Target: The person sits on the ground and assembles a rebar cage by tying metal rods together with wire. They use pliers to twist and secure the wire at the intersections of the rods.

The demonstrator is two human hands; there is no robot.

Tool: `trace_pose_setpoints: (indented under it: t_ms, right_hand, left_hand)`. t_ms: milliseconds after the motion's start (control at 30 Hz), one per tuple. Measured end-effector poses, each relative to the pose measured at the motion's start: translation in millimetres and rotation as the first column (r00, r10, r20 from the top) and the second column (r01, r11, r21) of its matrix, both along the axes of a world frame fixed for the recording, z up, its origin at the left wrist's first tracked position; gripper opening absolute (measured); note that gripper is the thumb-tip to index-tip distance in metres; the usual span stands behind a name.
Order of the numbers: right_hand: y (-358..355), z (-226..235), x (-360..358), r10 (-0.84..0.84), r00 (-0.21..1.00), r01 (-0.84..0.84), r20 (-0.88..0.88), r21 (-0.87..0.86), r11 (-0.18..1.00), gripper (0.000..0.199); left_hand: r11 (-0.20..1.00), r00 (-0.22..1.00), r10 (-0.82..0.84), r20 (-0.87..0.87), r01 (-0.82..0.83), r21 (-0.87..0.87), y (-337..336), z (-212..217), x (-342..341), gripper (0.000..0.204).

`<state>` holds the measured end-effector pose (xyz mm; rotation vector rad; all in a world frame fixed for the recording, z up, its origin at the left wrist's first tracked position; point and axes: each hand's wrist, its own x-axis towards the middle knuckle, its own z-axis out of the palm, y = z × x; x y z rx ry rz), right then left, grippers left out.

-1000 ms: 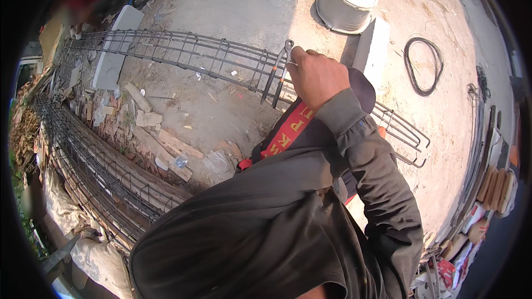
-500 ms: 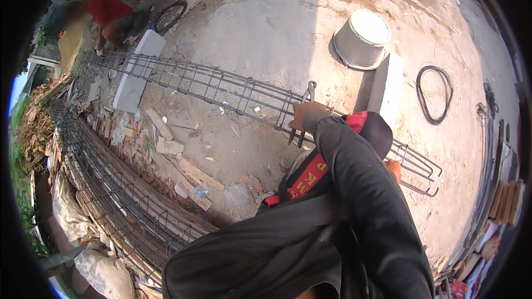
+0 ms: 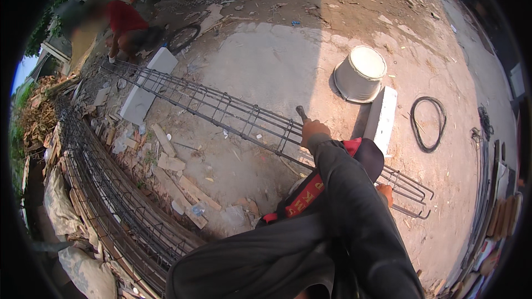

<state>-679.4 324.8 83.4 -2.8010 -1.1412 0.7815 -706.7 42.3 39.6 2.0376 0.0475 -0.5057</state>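
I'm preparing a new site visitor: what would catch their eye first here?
Probably the long rebar cage, stretching diagonally from the upper left toward the lower right. Near the centre, the right hand grips a dark tool, partly hidden. Beyond it, to the right, a pale tub stands bright in the sun.

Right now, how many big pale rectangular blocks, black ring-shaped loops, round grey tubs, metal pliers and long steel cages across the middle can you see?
Big pale rectangular blocks: 2
Black ring-shaped loops: 2
Round grey tub: 1
Metal pliers, mostly hidden: 1
Long steel cage across the middle: 1
Total: 7
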Motion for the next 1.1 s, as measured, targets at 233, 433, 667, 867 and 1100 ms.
trace_pose_setpoints:
  t_ms: [233,433,667,867,1100]
  right_hand:
    - [14,16,-6,-0.205,0.978,0.208,-0.043,0.075,0.975,0.041]
    - [2,29,13,-0.165,0.963,0.253,-0.211,0.511,0.821,0.035]
    - [-118,193,-25,-0.024,0.874,0.478,-0.485,0.850,0.223,0.024]
    - [-311,232,0,-0.666,0.743,0.027,-0.070,0.997,-0.075,0.045]
    - [-438,248,-55,-0.628,0.760,0.102,-0.170,0.984,-0.143,0.039]
  left_hand:
    - [0.995,0.996,0.086,-0.019,-0.087,-0.043,24,-2,24,0.035]
    - [0.989,0.993,0.113,-0.045,-0.116,-0.088,38,2,46,0.035]
    - [0.984,0.986,0.143,-0.082,-0.151,-0.099,50,0,57,0.036]
    - [0.986,0.985,0.142,-0.095,-0.149,-0.071,51,6,52,0.036]
    - [0.988,0.990,0.134,-0.036,-0.130,0.087,30,-1,28,0.037]
